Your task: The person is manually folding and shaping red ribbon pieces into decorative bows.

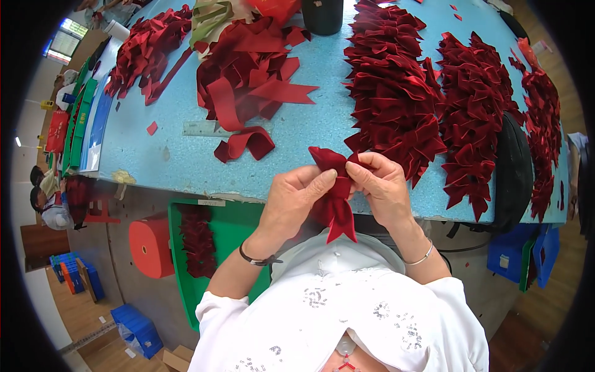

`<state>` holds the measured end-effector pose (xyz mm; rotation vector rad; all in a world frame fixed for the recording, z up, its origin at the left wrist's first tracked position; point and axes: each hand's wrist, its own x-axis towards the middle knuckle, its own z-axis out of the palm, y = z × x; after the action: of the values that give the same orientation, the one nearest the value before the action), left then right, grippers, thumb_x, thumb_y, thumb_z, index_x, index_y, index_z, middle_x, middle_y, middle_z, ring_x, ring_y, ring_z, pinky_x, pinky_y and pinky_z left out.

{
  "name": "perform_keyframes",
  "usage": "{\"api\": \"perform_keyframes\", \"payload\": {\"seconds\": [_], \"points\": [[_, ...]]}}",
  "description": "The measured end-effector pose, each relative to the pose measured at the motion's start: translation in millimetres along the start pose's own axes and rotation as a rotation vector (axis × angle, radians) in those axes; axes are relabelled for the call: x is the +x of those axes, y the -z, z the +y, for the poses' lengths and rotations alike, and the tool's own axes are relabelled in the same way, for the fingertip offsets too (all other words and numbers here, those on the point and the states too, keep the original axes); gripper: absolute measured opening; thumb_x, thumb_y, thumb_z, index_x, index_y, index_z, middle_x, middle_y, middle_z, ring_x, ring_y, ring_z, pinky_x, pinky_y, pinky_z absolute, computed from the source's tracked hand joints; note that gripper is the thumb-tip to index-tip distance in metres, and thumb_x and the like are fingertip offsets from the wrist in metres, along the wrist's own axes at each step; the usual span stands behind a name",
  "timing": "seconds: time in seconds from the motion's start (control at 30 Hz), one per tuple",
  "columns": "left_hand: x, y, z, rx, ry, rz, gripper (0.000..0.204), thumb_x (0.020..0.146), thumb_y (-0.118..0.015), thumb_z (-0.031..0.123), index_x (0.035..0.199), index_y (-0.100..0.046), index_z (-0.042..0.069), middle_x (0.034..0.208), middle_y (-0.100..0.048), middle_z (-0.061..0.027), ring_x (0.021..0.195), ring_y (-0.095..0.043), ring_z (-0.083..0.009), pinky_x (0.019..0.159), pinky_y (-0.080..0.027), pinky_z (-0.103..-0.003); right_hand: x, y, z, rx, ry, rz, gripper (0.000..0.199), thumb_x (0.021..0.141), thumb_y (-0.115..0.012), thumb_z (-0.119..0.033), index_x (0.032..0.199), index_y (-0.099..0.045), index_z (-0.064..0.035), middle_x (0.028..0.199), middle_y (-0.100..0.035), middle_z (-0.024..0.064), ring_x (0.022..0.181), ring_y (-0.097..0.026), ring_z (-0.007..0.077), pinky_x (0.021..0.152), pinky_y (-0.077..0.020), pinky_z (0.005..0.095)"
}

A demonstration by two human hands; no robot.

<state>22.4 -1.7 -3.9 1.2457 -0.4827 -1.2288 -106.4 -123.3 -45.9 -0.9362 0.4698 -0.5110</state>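
A dark red velvet ribbon bow (336,201) is held between my two hands, just over the front edge of the blue table (167,164). Thumb and fingers of my left hand (294,201) pinch it from the left side. My right hand (384,189) grips its upper right part, thumb pressed near the middle. Its forked tail hangs down toward my white top. Beyond my left hand lies a heap of cut red ribbon strips (232,74). To the right of my hands, finished-looking red bows (393,87) are packed in a long row.
More bow rows (474,111) lie at the right beside a black bag (515,167). A ruler (204,128) sits near the loose strips, and a dark cup (322,15) stands at the back. Below the table edge are a green bin (232,226) and a red roll (150,248).
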Motion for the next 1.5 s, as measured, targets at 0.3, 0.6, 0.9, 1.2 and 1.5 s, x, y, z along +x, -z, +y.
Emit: {"api": "perform_keyframes", "payload": {"seconds": [0.3, 0.6, 0.9, 1.2, 1.5], "points": [[-11, 11, -1, -0.042, -0.023, -0.169, 0.041, 0.077, -0.06, -0.009, 0.117, -0.051, -0.008, 0.108, -0.06, -0.0142, 0.095, -0.059, -0.0172, 0.086, -0.049, -0.029, -4, -1, -1, 0.011, 0.012, -0.02, 0.014, 0.088, -0.06, -0.011, 0.094, -0.059, 0.0011, 0.077, -0.063, 0.0047, 0.059, -0.057, 0.0088, 0.049, -0.0463, 0.0215], [-18, 19, -1, -0.033, -0.029, -0.222, 0.043, 0.076, -0.06, -0.011, 0.117, -0.051, -0.008, 0.11, -0.06, -0.013, 0.099, -0.059, -0.0167, 0.085, -0.049, -0.027, -7, -7, -5, 0.072, -0.033, -0.04, 0.015, 0.09, -0.056, -0.012, 0.099, -0.058, 0.0001, 0.077, -0.061, 0.0032, 0.057, -0.055, 0.0077, 0.049, -0.0454, 0.0214], [-17, 12, 8, -0.114, 0.099, -0.212, 0.035, 0.083, -0.06, 0.003, 0.116, -0.052, -0.008, 0.104, -0.061, -0.0109, 0.094, -0.059, -0.0148, 0.084, -0.047, -0.027, -9, -10, -3, -0.093, 0.095, -0.081, 0.015, 0.091, -0.055, -0.01, 0.099, -0.057, 0.0013, 0.077, -0.061, 0.0036, 0.057, -0.055, 0.0073, 0.049, -0.0449, 0.0197], [-9, 0, -2, 0.169, 0.023, -0.079, 0.019, 0.082, -0.066, 0.008, 0.098, -0.064, -0.003, 0.088, -0.065, -0.0057, 0.078, -0.059, -0.0104, 0.072, -0.047, -0.023, -14, -5, -5, -0.265, 0.21, -0.094, 0.012, 0.088, -0.057, -0.005, 0.096, -0.057, 0.003, 0.074, -0.059, 0.0029, 0.056, -0.052, 0.0062, 0.049, -0.043, 0.0188], [-12, -23, -29, -0.235, -0.149, 0.189, 0.014, 0.082, -0.065, 0.004, 0.094, -0.066, -0.003, 0.087, -0.066, -0.0074, 0.075, -0.06, -0.0125, 0.069, -0.048, -0.025, -19, -13, 7, -0.246, 0.31, 0.099, 0.011, 0.087, -0.059, -0.005, 0.096, -0.058, 0.0028, 0.072, -0.059, 0.0033, 0.057, -0.052, 0.0062, 0.049, -0.0426, 0.0192]]}}
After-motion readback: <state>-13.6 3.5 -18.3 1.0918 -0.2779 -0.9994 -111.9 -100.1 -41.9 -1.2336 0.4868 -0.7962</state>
